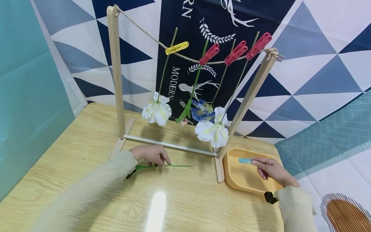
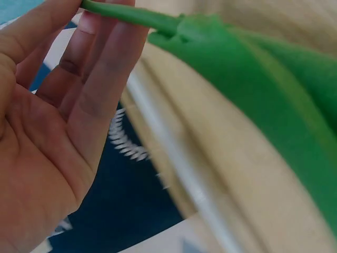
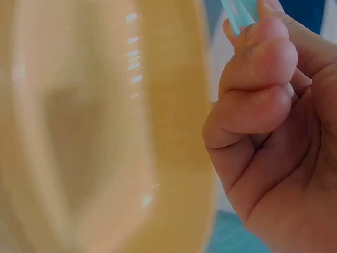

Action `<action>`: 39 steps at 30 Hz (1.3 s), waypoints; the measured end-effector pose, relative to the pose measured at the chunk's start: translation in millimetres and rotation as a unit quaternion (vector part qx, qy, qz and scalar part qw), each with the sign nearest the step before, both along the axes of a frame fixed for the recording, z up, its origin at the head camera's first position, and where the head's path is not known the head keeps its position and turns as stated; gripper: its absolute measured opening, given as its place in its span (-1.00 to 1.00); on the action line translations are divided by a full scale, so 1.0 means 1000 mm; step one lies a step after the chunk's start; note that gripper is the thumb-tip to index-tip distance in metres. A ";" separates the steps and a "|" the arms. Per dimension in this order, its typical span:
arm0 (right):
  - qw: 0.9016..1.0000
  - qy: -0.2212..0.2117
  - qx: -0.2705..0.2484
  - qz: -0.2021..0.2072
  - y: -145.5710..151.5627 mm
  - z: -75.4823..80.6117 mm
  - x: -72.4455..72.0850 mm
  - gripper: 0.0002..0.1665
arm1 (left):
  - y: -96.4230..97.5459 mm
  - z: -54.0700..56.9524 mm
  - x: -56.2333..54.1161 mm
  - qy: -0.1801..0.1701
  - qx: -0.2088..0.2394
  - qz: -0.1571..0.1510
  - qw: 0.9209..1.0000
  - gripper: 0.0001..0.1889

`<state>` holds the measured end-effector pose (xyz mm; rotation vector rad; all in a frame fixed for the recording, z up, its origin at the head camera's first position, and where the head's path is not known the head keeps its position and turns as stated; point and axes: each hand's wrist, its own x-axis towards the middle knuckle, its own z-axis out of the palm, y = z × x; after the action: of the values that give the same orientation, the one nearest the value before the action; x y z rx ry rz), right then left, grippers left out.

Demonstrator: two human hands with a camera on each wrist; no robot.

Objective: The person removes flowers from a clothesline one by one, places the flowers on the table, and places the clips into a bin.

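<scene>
Table (image 1: 191,199) with wooden rack (image 1: 116,74); yellow tub (image 1: 242,177) just right of the rack. The left hand (image 1: 151,154) pinches a green stem (image 2: 150,18), left of the tub; the right hand (image 1: 269,169) pinches a blue clothespin (image 1: 245,160) over the tub.

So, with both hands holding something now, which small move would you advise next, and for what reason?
I would probably raise the green stem with the left hand toward the bare stretch of rope beside the yellow clothespin. That hand pinches it near the tabletop, the right hand holds a blue clothespin, and four other stems hang clipped from this rope.
</scene>
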<state>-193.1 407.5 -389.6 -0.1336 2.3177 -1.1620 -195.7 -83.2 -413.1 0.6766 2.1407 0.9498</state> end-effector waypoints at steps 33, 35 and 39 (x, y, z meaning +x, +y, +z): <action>0.997 -0.058 0.004 -0.040 -0.018 -0.068 -0.009 -0.26 | 0.001 -0.062 -0.006 -0.014 0.059 0.074 0.995 -0.93; 0.997 -0.051 0.007 -0.051 -0.018 -0.068 -0.008 -0.26 | 0.001 -0.063 -0.006 0.006 0.060 0.066 0.996 -0.93; 0.996 -0.039 0.011 -0.078 -0.020 -0.066 -0.008 -0.31 | 0.001 -0.062 -0.004 0.044 0.054 0.055 0.996 -0.93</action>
<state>-201.6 387.7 -455.4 0.1011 2.3048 -1.1951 -199.6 -82.0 -474.7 0.6702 2.2357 1.1189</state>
